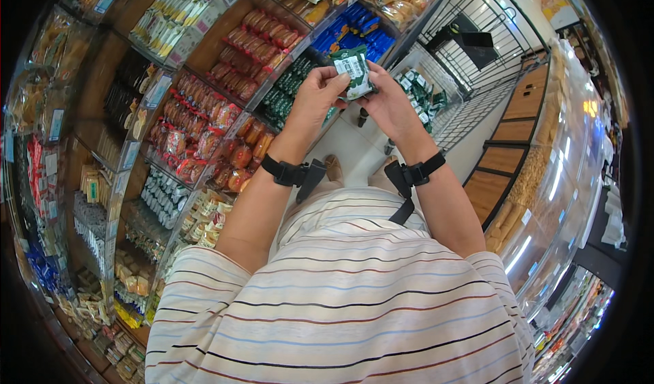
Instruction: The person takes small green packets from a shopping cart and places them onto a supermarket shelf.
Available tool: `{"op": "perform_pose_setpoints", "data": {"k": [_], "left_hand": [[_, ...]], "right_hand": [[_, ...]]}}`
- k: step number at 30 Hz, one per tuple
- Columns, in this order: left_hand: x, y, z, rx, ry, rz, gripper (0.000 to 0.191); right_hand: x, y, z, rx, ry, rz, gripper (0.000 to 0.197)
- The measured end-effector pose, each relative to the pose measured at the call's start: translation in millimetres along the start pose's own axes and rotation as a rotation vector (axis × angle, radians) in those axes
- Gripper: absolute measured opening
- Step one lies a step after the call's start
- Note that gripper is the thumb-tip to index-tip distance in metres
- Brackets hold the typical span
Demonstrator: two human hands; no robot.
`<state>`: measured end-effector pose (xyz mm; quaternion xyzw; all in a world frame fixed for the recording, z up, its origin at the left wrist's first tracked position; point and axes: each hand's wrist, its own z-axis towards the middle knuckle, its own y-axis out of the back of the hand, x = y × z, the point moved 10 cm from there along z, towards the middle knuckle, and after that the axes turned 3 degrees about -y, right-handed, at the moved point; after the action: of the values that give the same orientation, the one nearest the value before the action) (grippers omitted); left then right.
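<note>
Both my hands hold a small green-and-white snack packet point(353, 73) in front of me, its printed face turned up. My left hand point(318, 91) pinches its left edge between thumb and fingers. On the right edge are the fingers of my right hand point(387, 95). Below and left of the packet, a shelf bin holds similar dark green packets point(278, 100). To the right, more green-and-white packets point(421, 93) lie in a heap at the near end of a metal shopping cart point(467, 121).
Tiered shelves on the left hold red-wrapped pastries point(196, 123), blue packets point(355, 31) and white-green packets point(163, 195). Clear bin fronts point(245, 115) edge them. A black device point(477, 45) sits in the cart. Along the right runs a wooden counter point(516, 123) with clear-covered dry goods point(526, 190).
</note>
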<state>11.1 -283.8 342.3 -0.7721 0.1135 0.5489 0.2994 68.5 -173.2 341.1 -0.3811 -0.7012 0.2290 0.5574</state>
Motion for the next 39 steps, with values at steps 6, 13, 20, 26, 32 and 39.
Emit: {"op": "perform_pose_setpoints", "data": {"k": [6, 13, 20, 26, 32, 39], "left_hand": [[12, -3, 4, 0.015, 0.022, 0.107, 0.052], [57, 20, 0, -0.01, 0.151, 0.113, 0.058], [121, 84, -17, -0.187, 0.368, 0.125, 0.067], [137, 179, 7, -0.435, 0.379, 0.635, 0.074], [163, 289, 41, -0.476, 0.504, 1.378, 0.061], [198, 296, 71, -0.28, 0.955, 1.43, 0.076]], "right_hand": [[-6, 7, -4, -0.09, -0.009, -0.184, 0.054], [-48, 37, 12, -0.039, -0.14, -0.123, 0.047], [-133, 64, 26, 0.004, -0.393, -0.108, 0.043], [-172, 110, 25, -0.129, -0.506, -0.155, 0.059], [-183, 108, 27, -0.075, -0.594, -0.108, 0.064], [-166, 157, 33, -0.114, -0.569, 0.015, 0.065]]}}
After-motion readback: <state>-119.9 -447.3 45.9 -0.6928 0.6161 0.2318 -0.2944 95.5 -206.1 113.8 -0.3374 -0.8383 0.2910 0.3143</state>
